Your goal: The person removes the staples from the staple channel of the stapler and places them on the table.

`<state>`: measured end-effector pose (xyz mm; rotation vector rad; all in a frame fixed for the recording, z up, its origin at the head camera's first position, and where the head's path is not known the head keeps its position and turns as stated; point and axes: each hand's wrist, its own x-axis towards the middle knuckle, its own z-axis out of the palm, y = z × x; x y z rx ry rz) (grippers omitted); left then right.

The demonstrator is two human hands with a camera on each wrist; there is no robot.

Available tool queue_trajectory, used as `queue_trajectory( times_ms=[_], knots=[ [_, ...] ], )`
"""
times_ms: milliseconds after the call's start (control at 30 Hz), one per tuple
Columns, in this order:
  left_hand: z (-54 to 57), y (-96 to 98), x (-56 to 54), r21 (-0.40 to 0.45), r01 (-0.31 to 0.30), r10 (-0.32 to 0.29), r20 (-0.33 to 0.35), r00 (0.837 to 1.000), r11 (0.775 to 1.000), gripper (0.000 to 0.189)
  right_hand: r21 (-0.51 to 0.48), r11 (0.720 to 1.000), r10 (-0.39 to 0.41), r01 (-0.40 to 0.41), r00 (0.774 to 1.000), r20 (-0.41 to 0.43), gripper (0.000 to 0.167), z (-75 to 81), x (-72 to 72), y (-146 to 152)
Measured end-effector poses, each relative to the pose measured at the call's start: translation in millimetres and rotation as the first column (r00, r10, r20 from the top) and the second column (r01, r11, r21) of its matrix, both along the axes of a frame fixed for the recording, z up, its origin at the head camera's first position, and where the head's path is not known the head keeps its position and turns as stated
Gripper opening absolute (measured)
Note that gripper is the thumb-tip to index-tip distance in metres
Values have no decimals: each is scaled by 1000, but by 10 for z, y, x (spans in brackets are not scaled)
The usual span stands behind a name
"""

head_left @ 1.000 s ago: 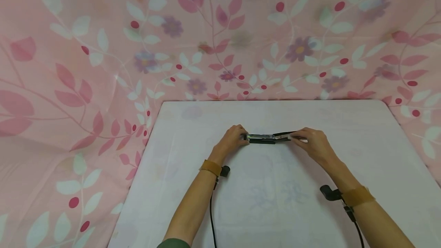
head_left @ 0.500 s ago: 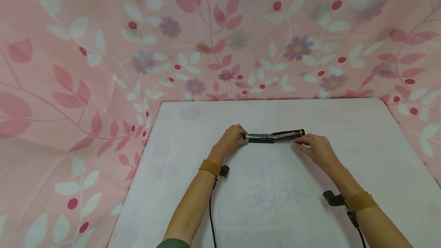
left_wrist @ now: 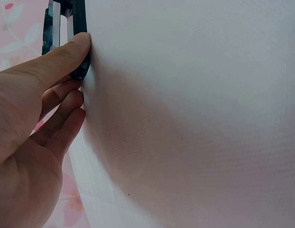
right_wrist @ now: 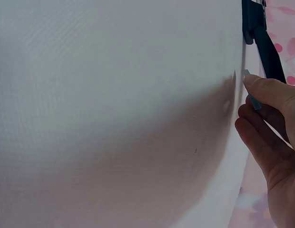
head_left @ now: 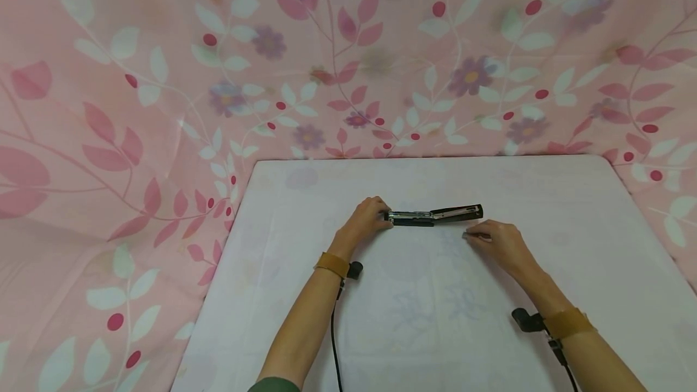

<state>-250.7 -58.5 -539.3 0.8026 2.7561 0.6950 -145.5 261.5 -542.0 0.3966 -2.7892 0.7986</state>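
A black stapler (head_left: 411,218) lies on the table, swung open so that its top arm (head_left: 457,213) extends to the right, slightly raised. My left hand (head_left: 370,218) pinches the stapler's left end, with the thumb on the near side in the left wrist view. In front of the stapler's right end, apart from it, is my right hand (head_left: 501,245). Its thumb and fingers pinch a short grey strip of staples (right_wrist: 255,103), seen in the right wrist view. The fingers partly hide the strip.
A white-covered table (head_left: 381,319) extends around both hands. Behind it hangs a pink floral cloth (head_left: 348,47). Each wrist wears a brown strap (head_left: 332,264) with a small black camera (head_left: 355,270) and a cable.
My right hand has drawn back from the stapler's right arm, toward the front and slightly right, the staple strip in its fingers. The left hand stays on the stapler's left end.
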Motion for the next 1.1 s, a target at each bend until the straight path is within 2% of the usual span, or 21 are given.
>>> queue_trajectory(
  times_ms=[300, 633, 833, 1100],
  knots=[
    [9, 2, 6, -5, 1, -1, -2, 1000, 1000, 38, 3, 1000, -12, 11, 999, 42, 15, -36, 33, 14],
    [18, 5, 10, -7, 3, -3, -3, 1000, 1000, 37, 70, 997, 15, -15, 1000, 10, 15, -6, 60, -1],
    [30, -1, 6, -1, -10, 10, 23, 1000, 1000, 38, 128, 991, 23, -24, 1000, 6, 14, -31, 43, 1],
    [10, 3, 5, -4, -15, 15, 31, 999, 1000, 38, 144, 989, 25, -24, 1000, -2, 14, -50, 46, 4]
  ],
)
